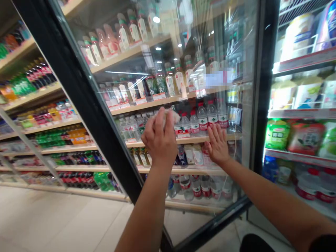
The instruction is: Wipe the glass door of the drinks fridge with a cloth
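Note:
My left hand (161,136) is closed around a crumpled whitish cloth (175,116) and is at the glass door (194,21) of a drinks fridge. Only part of the cloth shows past the fingers. Lower and to the right, my right hand (217,143) lies flat with its fingers spread, apparently touching the same pane. A black frame (86,101) surrounds the glass, and the door stands swung out from the fridge. Bottles on shelves show through the pane, along with reflected ceiling lights.
At the right, the lit fridge shelves (301,159) hold cartons, jugs and bottles. Long store shelves (65,148) with rows of soft drinks run along the left. Pale floor tiles (52,217) lie below, and the door's bottom rail (212,224) crosses low in front.

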{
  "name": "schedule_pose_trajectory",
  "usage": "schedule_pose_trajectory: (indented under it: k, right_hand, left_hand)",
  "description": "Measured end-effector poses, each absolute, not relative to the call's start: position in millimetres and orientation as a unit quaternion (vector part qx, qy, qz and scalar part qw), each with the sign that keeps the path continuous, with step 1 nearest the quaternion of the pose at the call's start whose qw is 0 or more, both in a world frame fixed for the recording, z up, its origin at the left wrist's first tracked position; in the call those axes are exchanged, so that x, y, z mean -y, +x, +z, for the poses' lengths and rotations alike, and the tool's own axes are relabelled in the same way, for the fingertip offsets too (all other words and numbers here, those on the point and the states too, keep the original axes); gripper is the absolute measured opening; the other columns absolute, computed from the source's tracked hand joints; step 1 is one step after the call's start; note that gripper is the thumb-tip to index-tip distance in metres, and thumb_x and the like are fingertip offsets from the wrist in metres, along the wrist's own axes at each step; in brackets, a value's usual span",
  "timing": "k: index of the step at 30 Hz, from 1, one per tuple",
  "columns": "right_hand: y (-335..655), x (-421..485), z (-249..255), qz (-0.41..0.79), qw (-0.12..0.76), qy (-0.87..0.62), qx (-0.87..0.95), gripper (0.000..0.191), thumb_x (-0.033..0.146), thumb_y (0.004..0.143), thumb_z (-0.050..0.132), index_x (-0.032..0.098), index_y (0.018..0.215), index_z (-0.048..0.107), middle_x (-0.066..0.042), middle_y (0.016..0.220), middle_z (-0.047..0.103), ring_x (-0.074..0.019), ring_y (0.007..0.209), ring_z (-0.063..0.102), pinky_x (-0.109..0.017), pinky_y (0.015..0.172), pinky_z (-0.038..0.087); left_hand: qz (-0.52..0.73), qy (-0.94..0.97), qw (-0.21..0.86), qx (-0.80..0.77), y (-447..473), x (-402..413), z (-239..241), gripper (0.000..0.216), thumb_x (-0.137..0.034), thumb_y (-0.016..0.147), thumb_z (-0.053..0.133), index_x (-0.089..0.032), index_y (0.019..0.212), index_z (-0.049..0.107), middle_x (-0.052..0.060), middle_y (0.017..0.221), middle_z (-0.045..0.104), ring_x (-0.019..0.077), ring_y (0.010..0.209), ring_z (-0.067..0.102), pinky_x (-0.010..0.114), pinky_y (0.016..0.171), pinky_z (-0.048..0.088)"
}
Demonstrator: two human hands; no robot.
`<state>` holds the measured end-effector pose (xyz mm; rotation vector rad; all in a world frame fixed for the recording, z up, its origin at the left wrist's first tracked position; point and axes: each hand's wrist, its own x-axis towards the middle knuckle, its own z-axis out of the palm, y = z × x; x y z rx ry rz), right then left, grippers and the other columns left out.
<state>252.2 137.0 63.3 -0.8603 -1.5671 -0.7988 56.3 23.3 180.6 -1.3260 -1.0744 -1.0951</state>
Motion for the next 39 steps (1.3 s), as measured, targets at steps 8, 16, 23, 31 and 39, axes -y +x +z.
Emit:
schedule_pose_trajectory:
  k: [8,16,23,31,39]
  right_hand:
    - [251.8,-136.9,62.8,-0.318,0.561,-0.371,0.668,0.065,0.033,0.099,0.035,0.023,0.158,0.01,-0.01,0.162,0.029,-0.0253,0.152,0.018,-0.052,0.123,0.017]
    - [252.0,-136.3,63.1,-0.32,0.558,-0.371,0.67,0.065,0.032,0.099,0.036,0.022,0.158,0.01,-0.011,0.161,0.029,-0.0254,0.153,0.017,-0.052,0.122,0.018]
    - [251.8,-135.8,62.7,-0.31,0.561,-0.373,0.671,0.064,0.03,0.099,0.033,0.023,0.158,0.011,-0.011,0.161,0.03,-0.0256,0.152,0.019,-0.052,0.122,0.019]
    - [252.4,-135.7,63.3,-0.325,0.564,-0.365,0.666,0.064,0.029,0.098,0.035,0.021,0.158,0.012,-0.012,0.16,0.032,-0.0253,0.153,0.017,-0.052,0.122,0.019]
    - [253.0,-136.1,62.1,-0.324,0.567,-0.362,0.665,0.066,0.027,0.098,0.037,0.022,0.158,0.01,-0.011,0.16,0.031,-0.0257,0.152,0.016,-0.053,0.122,0.02]
  left_hand:
    - [-0.359,-0.67,0.557,0.334,90.1,-42.2,160.2,0.043,-0.02,0.096,0.05,-0.031,0.138,0.054,-0.004,0.136,0.061,0.0219,0.121,0.052,0.037,0.096,0.04]
    - [-0.404,-0.641,0.521,0.392,94.7,-45.9,177.5,0.047,-0.022,0.097,0.047,-0.028,0.143,0.046,-0.004,0.147,0.051,0.0255,0.13,0.044,0.043,0.103,0.037]
    - [-0.382,-0.655,0.503,0.413,85.7,-39.1,162.5,0.056,-0.016,0.095,0.046,-0.032,0.149,0.038,-0.004,0.149,0.048,0.0226,0.133,0.044,0.041,0.107,0.036]
    - [-0.363,-0.7,0.49,0.372,85.3,-26.7,121.6,0.046,-0.02,0.094,0.051,-0.031,0.139,0.053,-0.001,0.141,0.057,0.0223,0.125,0.05,0.039,0.108,0.033]
    - [-0.435,-0.59,0.533,0.423,53.7,-19.0,159.9,0.046,-0.019,0.092,0.055,-0.034,0.135,0.056,-0.005,0.138,0.06,0.0249,0.121,0.049,0.041,0.1,0.038]
